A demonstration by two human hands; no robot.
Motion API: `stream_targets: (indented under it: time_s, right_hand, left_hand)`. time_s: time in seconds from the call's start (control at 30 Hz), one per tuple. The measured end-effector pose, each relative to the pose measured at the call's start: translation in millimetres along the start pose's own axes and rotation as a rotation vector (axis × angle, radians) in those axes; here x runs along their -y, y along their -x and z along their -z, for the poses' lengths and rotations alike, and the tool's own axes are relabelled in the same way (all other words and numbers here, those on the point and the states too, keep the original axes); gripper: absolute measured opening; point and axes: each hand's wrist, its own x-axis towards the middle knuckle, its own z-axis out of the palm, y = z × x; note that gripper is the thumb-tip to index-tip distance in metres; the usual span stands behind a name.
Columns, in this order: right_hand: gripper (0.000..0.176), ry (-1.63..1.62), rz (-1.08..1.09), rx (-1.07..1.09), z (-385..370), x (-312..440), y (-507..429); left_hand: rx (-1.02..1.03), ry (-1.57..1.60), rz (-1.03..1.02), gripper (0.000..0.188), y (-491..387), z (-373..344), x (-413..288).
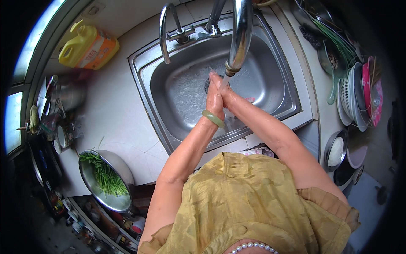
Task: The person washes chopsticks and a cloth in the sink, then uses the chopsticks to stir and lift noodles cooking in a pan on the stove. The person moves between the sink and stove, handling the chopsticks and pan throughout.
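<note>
My left hand (214, 101) and my right hand (226, 91) press against each other, palm to palm, over a stainless steel sink (187, 109). A stream of water (224, 84) falls onto them from a thick chrome faucet (240, 41). Both hands look wet, and the fingers overlap, so the space between the palms is hidden. A pale green bangle (213, 118) circles my left wrist. Beneath the fingers, the dark drain (207, 85) is partly covered. Close to my right forearm, a small pink item (250, 99) lies in the basin, too unclear to name.
Behind the basin stands a thinner chrome tap (165, 35). A yellow jug (90, 47) lies on the left counter, near a metal bowl of green stalks (106, 174) at its front edge. Stacked plates and baskets (355, 92), a green spoon (331, 92) and a metal bowl (336, 150) stand right.
</note>
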Motion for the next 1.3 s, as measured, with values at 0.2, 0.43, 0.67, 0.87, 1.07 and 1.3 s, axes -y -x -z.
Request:
stream_targets:
  time_s: [0.2,0.43,0.67,0.87,1.07,1.3]
  right_hand:
    - [0.058,-0.062,0.147,-0.052,-21.0,-17.7,25.8]
    - [0.060,0.046,0.193,-0.082,-14.5,-25.6,23.4]
    - [0.031,-0.210,0.000,0.006,2.6,0.2,11.4]
    - [0.051,-0.095,-0.087,0.228,9.8,10.3,25.9]
    - [0.056,-0.108,-0.034,-0.043,-24.3,-0.9,49.4]
    - [0.057,0.030,0.193,-0.003,-15.9,-12.6,25.7]
  left_hand:
    - [-0.071,0.094,0.264,0.050,-8.7,12.0,-18.8]
    - [0.024,0.078,0.106,0.046,-24.9,20.5,-2.5]
    - [0.058,-0.082,0.011,0.042,25.0,-8.8,-5.1]
    - [0.076,0.056,0.089,0.046,5.9,17.2,-20.2]
    - [-0.064,-0.092,0.067,0.040,-10.6,23.8,6.3]
    - [-0.069,0.038,0.134,0.051,15.8,-0.1,-29.1]
